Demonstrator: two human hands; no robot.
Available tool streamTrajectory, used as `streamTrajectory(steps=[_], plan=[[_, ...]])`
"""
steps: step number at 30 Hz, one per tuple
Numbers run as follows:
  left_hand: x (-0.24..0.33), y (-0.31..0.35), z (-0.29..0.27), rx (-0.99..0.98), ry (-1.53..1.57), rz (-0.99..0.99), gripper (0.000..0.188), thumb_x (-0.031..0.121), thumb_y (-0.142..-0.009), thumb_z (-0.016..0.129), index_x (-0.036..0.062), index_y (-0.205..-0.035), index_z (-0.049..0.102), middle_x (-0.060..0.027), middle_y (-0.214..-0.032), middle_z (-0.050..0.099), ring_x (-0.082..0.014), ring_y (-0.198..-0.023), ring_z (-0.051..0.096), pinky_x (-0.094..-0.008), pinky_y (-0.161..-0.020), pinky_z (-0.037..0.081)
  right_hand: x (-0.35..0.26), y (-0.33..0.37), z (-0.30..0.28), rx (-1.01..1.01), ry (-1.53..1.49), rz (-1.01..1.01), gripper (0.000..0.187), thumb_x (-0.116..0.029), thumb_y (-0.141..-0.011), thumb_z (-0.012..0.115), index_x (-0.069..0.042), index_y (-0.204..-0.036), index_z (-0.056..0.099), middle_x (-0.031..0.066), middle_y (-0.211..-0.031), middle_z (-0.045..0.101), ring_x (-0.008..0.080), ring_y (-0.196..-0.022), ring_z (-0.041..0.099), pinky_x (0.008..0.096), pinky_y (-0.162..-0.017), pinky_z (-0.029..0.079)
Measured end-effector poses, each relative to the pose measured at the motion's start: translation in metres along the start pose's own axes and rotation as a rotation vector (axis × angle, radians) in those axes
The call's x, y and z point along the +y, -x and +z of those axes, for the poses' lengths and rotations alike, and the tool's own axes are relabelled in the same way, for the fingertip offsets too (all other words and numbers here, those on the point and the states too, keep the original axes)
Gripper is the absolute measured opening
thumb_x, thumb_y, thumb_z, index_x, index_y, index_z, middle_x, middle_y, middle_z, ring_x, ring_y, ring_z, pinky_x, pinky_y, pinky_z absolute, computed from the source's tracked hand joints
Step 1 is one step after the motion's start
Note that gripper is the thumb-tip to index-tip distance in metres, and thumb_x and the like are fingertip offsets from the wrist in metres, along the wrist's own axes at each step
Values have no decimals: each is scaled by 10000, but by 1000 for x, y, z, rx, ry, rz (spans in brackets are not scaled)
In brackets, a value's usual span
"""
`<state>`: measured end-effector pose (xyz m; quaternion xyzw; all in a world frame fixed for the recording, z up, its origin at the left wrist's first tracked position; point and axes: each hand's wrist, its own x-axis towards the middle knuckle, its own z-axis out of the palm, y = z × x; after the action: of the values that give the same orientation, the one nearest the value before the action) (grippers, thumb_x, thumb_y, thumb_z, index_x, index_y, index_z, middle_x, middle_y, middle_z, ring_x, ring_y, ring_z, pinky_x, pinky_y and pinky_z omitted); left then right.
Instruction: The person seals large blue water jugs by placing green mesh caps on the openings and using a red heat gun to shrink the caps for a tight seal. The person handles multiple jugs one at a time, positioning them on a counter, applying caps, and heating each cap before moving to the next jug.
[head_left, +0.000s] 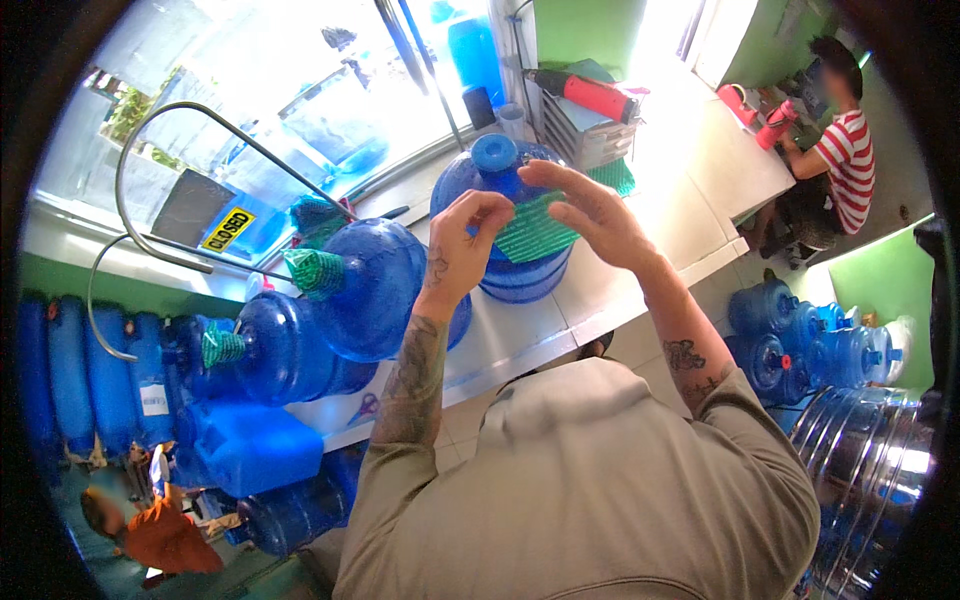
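We pinch green seal (533,232) with both hands' fingers (480,215) over capped jug (497,190); loose grip could drop it.

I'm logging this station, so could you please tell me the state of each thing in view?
Upright blue jug: standing on counter, capped.
Green mesh piece: held up between both hands.
Left hand: pinching the mesh.
Right hand: fingers spread on the mesh.
Two tilted jugs: lying over, mouths covered in green mesh.
Floor jugs: upright, capped.
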<state>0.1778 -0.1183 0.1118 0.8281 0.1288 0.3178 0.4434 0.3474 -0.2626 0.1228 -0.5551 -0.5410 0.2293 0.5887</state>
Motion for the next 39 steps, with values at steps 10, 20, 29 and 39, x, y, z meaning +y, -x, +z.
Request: streamTrajectory(steps=[10, 20, 29, 39], plan=[[-10, -19, -2, -18, 18, -25, 101, 86, -950, 640, -1, -1001, 637, -93, -872, 658, -151, -825, 638, -295, -779, 508, 30, -23, 3, -74, -123, 73, 330, -180, -962, 669, -94, -1280, 642, 27, -1182, 676, 104, -1117, 606, 281, -896, 488], [-36, -25, -5, -76, 543, -233, 106, 126, -980, 633, 26, -1014, 643, 22, -946, 624, -52, -891, 567, -215, -794, 459, 43, -34, 7, -200, -321, 88, 395, -96, -950, 656, -40, -1329, 562, 37, -1136, 623, 101, -1066, 562, 274, -938, 476], [-49, -30, -4, -12, 957, -275, 124, 143, -971, 612, 27, -1008, 638, -39, -978, 646, -91, -897, 612, -240, -810, 503, 42, -49, -5, -208, -368, 321, 493, -282, -955, 688, -69, -1370, 531, 16, -1034, 667, 83, -968, 615, 239, -900, 479], [-59, -23, 4, 155, 789, -275, 320, 92, -974, 541, -26, -1261, 615, -93, -1189, 618, -167, -1063, 604, -264, -925, 485, 71, -54, -6, -92, -560, 213, 410, -133, -941, 671, -19, -1324, 582, 58, -1223, 650, 136, -1121, 602, 276, -1030, 457]])
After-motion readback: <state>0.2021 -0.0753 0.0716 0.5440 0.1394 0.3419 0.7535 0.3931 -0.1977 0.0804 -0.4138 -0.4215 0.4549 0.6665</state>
